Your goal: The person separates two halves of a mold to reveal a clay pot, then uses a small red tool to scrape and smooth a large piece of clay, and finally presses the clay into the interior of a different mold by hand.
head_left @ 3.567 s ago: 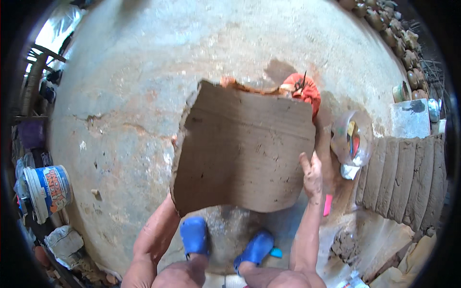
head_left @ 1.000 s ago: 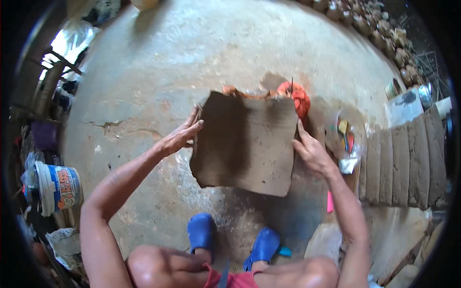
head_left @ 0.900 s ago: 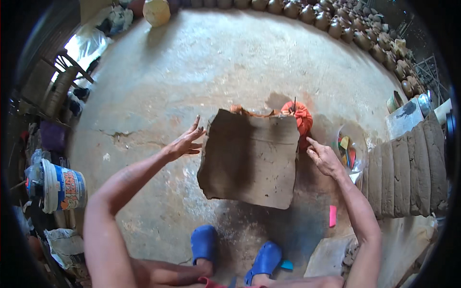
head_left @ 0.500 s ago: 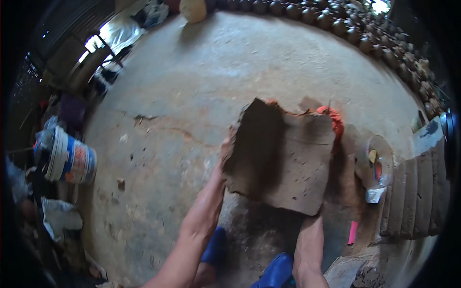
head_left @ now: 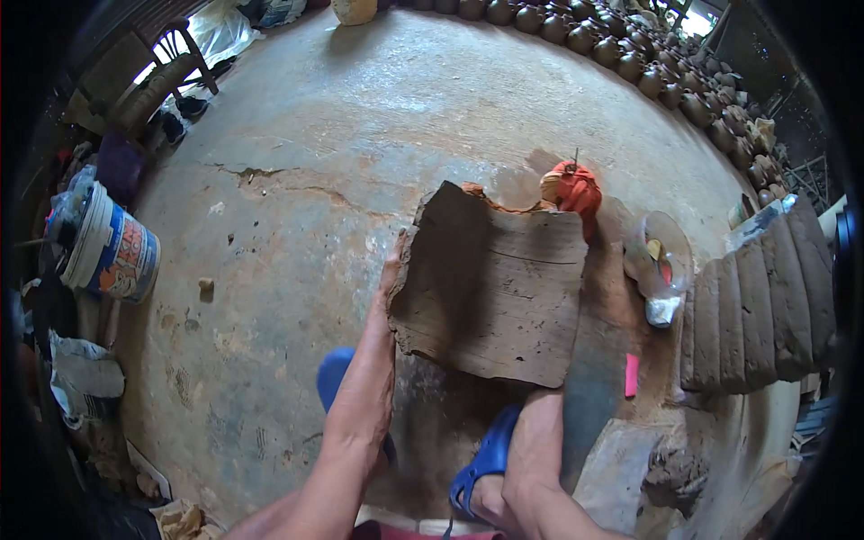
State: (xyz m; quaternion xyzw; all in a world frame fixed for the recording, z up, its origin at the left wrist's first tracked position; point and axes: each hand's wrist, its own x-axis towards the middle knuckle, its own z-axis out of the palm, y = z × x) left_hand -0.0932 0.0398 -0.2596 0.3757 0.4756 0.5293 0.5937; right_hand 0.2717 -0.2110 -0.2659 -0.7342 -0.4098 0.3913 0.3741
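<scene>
Clay slab, brown, roughly square with a ragged left edge, lies in the middle of the scene above the concrete floor, its left part in shade and fine lines running across its face. Left hand is at the slab's left edge, partly hidden behind it; cannot tell whether its fingers grip or merely touch. Right forearm passes under the slab's near edge, toward the right corner; the right hand is concealed, finger state cannot be told. Orange-red cloth bundle sits just beyond the slab's far right corner. To the right: clear plastic bowl with small coloured pieces inside, pink strip nearer, and a row of thick clay slabs farther right. Clay lump lies near right; white-and-blue bucket stands well apart at left. Rounded pots crowd the far right.
</scene>
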